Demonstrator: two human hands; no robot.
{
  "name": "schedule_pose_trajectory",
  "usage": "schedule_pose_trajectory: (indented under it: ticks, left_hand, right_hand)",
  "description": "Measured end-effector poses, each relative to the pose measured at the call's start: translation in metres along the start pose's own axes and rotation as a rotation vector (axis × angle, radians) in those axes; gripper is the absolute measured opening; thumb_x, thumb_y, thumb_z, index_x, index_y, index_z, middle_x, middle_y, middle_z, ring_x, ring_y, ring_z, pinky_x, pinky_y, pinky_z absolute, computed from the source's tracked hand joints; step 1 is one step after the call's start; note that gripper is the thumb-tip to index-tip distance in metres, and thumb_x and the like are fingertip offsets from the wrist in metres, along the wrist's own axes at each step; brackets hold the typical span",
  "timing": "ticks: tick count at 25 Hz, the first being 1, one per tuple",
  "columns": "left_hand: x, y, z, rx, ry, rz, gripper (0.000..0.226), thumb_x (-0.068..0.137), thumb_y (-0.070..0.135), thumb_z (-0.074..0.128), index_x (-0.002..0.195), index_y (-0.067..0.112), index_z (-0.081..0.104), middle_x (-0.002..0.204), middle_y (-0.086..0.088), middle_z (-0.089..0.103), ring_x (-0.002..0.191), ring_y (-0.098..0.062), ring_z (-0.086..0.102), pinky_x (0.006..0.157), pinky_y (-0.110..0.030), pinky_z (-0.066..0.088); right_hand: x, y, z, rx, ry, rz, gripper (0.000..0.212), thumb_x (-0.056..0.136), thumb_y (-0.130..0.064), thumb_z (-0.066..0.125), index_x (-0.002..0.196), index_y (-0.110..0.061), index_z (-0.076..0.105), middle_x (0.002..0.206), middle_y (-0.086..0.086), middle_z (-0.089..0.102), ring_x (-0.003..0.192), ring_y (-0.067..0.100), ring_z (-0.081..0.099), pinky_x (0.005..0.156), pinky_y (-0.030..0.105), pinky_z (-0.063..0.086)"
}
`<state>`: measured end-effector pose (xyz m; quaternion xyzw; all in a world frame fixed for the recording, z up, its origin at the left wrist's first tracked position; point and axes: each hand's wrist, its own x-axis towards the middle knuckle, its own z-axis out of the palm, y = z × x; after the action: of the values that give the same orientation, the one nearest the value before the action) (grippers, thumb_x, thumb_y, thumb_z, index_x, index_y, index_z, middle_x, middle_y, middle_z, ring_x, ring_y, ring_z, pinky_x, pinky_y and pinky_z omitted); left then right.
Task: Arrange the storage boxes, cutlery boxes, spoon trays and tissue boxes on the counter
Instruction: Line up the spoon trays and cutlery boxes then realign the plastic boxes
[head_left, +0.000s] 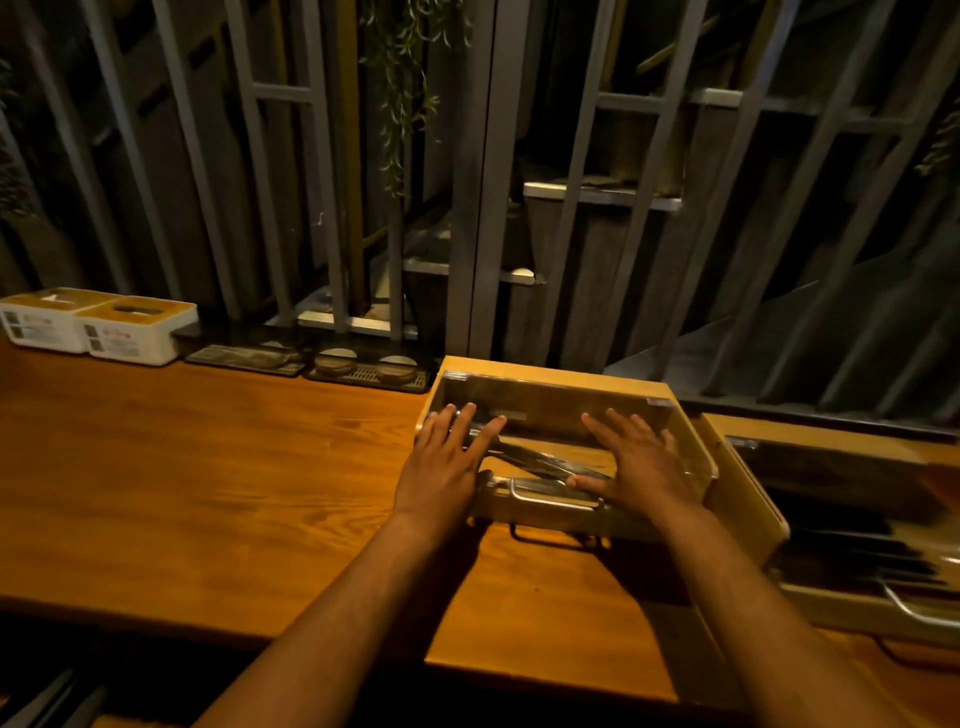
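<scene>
Currently, wooden clear-lidded cutlery box (566, 457), mid-counter: your left hand (447, 467) and right hand (639, 467) lie flat on its lid, fingers spread, gripping nothing, likely to slide it square.

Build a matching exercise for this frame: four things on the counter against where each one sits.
Things:
1. Tissue boxes
2. Cutlery box with clear lid
3. Second cutlery box
4. Black trays

Places:
A. Far right, partly out of view
B. Under both flat hands
C. Far left, at the back edge
D. Back edge, between the tissue boxes and the lidded box

Pairs: 1-C, 2-B, 3-A, 4-D
</scene>
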<state>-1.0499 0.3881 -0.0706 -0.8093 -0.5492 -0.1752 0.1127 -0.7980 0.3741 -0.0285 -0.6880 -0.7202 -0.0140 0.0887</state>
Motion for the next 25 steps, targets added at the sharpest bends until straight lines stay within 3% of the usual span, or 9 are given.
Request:
schedule_pose_trajectory:
  ticks: [14, 21, 25]
  left_hand:
    - [0.129, -0.062, 0.054, -0.011, 0.017, -0.040, 0.069, 0.097, 0.042, 0.046, 0.153, 0.037, 0.006, 0.162, -0.010, 0.011, 0.149, -0.031, 0.003, 0.119, -0.044, -0.002]
    - [0.135, -0.067, 0.070, -0.023, 0.067, -0.019, 0.070, 0.096, 0.045, 0.047, 0.153, 0.035, 0.009, 0.161, -0.012, 0.016, 0.148, -0.032, 0.006, 0.120, -0.046, 0.002]
    - [0.136, -0.059, 0.059, 0.033, -0.043, -0.058, 0.075, 0.096, 0.046, 0.047, 0.154, 0.033, 0.002, 0.162, -0.014, 0.009, 0.148, -0.035, 0.002, 0.119, -0.049, 0.001]
  right_hand:
    - [0.156, -0.001, 0.030, 0.008, 0.041, 0.001, 0.087, 0.079, -0.069, 0.060, 0.151, -0.044, 0.017, 0.164, -0.001, 0.015, 0.150, 0.026, 0.009, 0.119, 0.052, 0.005]
    - [0.170, 0.007, 0.036, -0.017, 0.071, -0.035, 0.088, 0.078, -0.071, 0.059, 0.150, -0.045, 0.017, 0.163, -0.001, 0.017, 0.149, 0.027, 0.013, 0.119, 0.051, 0.007]
    - [0.165, -0.001, 0.028, -0.070, -0.039, 0.008, 0.089, 0.083, -0.068, 0.055, 0.153, -0.041, 0.007, 0.165, 0.002, 0.007, 0.150, 0.032, 0.006, 0.118, 0.056, 0.005]
